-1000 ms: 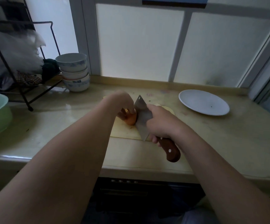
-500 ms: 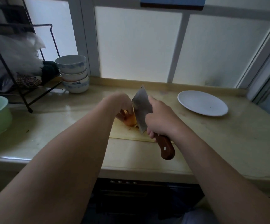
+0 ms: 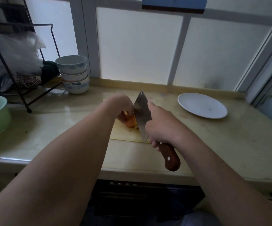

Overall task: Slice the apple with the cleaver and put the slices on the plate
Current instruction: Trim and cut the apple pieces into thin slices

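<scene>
- While the plate (image 3: pixel 202 105) holds no slices, at the right of the table (image 3: pixel 233 144) and well apart from the cutting board (image 3: pixel 123 136), the slicing looks barely begun; most cuts and all the carrying over seem left to do.
- Head view: the apple (image 3: pixel 130 122) rests on the board, touching the cleaver (image 3: pixel 142 115), whose blade stands steeply against its right side.
- The left hand (image 3: pixel 120 103) arches over the apple, fingers curled down onto it.
- The right hand (image 3: pixel 161 126) wraps the wooden handle, fingers closed round it, one stretched up beside the blade.
</scene>
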A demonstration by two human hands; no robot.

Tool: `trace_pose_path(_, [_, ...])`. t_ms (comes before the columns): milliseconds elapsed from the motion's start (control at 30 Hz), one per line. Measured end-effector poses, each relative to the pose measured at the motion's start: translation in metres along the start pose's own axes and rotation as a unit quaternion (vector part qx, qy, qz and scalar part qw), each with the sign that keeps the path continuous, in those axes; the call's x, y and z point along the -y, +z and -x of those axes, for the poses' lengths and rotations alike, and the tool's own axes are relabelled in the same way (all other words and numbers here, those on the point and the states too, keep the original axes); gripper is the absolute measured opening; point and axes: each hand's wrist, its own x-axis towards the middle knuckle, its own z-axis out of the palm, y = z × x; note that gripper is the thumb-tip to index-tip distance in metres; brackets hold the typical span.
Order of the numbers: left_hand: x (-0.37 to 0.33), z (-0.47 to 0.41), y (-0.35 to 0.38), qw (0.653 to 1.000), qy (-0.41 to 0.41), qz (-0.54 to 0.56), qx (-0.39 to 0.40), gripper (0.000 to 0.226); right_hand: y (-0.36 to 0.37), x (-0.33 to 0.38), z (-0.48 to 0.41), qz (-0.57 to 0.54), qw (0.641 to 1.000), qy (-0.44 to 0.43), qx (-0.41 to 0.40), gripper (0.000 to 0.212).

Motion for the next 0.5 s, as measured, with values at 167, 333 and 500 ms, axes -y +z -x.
trace_pose_path(167, [-0.001,-0.001,0.000,1.000,0.011,-0.016,-0.007,0.021,-0.002,0.005,-0.002,0.031,1.000,0.000,0.006,0.095])
trace_pose_path(333, [-0.002,-0.002,0.000,0.999,0.018,-0.036,-0.005,0.024,-0.005,0.008,-0.010,0.056,0.998,-0.005,0.016,0.091])
trace_pose_path(500, [-0.001,-0.004,-0.001,0.999,0.024,-0.029,-0.002,0.020,0.001,0.006,-0.018,0.063,0.998,-0.018,0.018,0.076])
